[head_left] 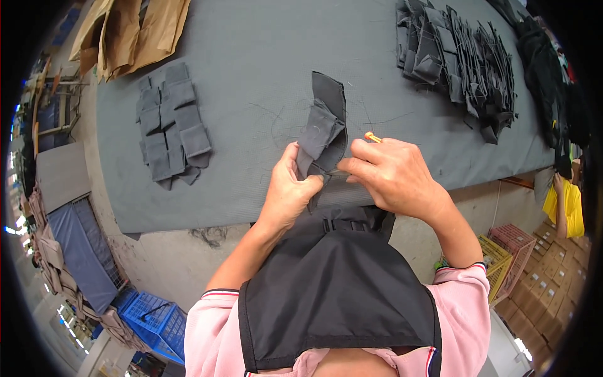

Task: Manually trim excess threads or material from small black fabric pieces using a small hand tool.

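A dark grey sewn fabric piece (325,119) stands up from the near part of the table, its upper end pointing away from me. My left hand (286,193) pinches its lower left side between thumb and fingers. At its lower right edge, my right hand (399,176) is closed, thumb and forefinger close together beside the cloth. A small tool with an orange-yellow end (372,136) sticks out of the top of that hand; the rest of it is hidden by my fingers, so its kind cannot be told. Loose threads lie around the piece.
Grey cloth covers the table (245,56). Stacked fabric pieces (176,129) lie at left, a larger thready pile (449,60) at far right. Brown paper (138,38) is at far left. Below the table are a blue crate (154,320) and cardboard boxes (546,276). Another person wears yellow (570,207).
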The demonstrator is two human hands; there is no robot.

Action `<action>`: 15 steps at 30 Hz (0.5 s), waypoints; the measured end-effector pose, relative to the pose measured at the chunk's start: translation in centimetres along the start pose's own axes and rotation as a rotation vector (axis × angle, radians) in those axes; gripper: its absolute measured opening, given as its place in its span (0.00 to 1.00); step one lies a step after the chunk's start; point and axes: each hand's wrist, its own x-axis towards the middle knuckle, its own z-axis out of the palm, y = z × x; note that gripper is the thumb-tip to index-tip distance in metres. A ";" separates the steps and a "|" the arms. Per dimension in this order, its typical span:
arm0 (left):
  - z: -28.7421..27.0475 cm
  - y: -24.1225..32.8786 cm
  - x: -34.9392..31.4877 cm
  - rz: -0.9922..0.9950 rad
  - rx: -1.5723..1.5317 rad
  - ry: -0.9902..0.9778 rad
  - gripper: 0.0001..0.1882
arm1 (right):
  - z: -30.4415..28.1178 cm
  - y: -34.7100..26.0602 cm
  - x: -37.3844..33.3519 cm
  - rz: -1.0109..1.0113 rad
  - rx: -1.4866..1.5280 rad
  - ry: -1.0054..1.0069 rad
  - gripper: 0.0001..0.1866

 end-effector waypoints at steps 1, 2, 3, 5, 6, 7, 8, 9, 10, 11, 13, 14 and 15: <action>0.0 0.0 -0.1 -0.018 0.010 0.026 0.36 | 0.0 -0.1 0.0 -0.003 0.001 0.001 0.09; 0.0 -0.2 -0.1 -0.016 0.011 0.029 0.36 | -0.1 -0.3 -0.1 0.035 0.015 0.031 0.09; -0.2 -0.8 -0.1 0.028 -0.013 0.071 0.35 | -0.2 -0.5 -0.1 0.072 0.030 0.061 0.09; -0.5 -1.3 0.5 0.079 -0.038 0.101 0.35 | 0.7 -0.8 -0.8 0.140 0.130 0.183 0.10; -0.9 -1.2 0.7 0.062 -0.055 0.054 0.35 | 1.3 -0.8 -1.0 0.205 0.236 0.302 0.11; -1.2 -1.3 0.8 0.041 -0.070 0.005 0.34 | 2.0 -0.9 -1.1 0.209 0.233 0.307 0.11; -1.3 -2.0 1.1 0.066 -0.170 -0.017 0.36 | 2.7 -1.1 -1.0 0.317 0.387 0.331 0.11; -1.3 -1.9 1.0 0.067 -0.165 -0.022 0.36 | 3.3 -1.4 -0.9 0.424 0.543 0.355 0.11; -1.1 -1.5 1.0 0.053 -0.253 -0.053 0.36 | 3.7 -1.8 -0.8 0.439 0.752 0.516 0.09; -1.0 -1.2 1.0 0.038 -0.341 -0.084 0.37 | 3.8 -2.3 -0.5 0.435 0.752 0.518 0.09; -1.2 -1.3 1.3 0.087 -0.327 -0.095 0.37 | 3.7 -3.4 0.4 0.631 1.200 0.744 0.08; -1.2 -1.1 1.3 0.046 -0.389 -0.147 0.36 | 4.4 -3.3 0.9 0.625 1.245 0.650 0.09; -1.2 -0.9 1.3 0.004 -0.451 -0.200 0.35 | 5.8 -2.9 1.0 0.612 1.219 0.570 0.08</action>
